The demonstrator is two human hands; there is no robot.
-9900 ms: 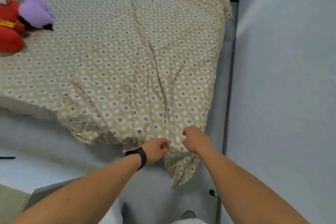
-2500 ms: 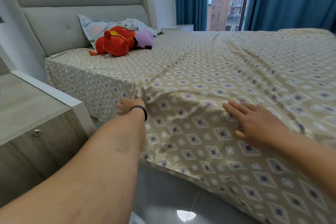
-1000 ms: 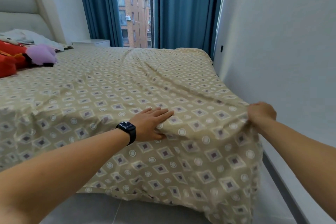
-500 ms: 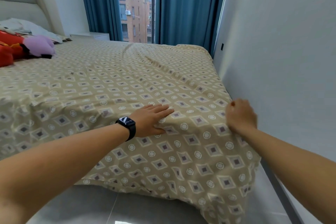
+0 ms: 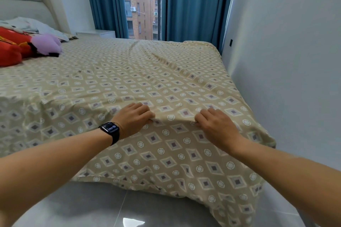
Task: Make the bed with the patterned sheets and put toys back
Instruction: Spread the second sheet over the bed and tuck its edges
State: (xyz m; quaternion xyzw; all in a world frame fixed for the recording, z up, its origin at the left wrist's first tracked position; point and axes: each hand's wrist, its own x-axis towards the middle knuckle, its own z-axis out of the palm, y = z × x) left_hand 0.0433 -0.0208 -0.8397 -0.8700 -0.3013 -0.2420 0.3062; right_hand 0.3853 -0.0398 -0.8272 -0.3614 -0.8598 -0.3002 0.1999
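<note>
The beige patterned sheet (image 5: 140,79) covers the whole bed and hangs over its foot edge toward the floor. My left hand (image 5: 133,118), with a black watch on the wrist, pinches a fold of the sheet at the foot edge. My right hand (image 5: 215,125) grips the same raised fold a short way to the right. A few creases run up the middle of the sheet. At the far left, near the headboard, lie a red plush toy (image 5: 11,48) and a purple plush toy (image 5: 47,43), side by side.
A white wall (image 5: 286,61) runs close along the bed's right side, leaving a narrow gap. Blue curtains (image 5: 191,5) frame a window behind the bed. A padded headboard (image 5: 27,3) and a crumpled pillow (image 5: 27,26) are at the left. Glossy grey floor (image 5: 110,208) lies below me.
My left hand went from lying flat on the sheet to pinching it. My right hand moved left from the bed's corner and now grips a fold near the left hand.
</note>
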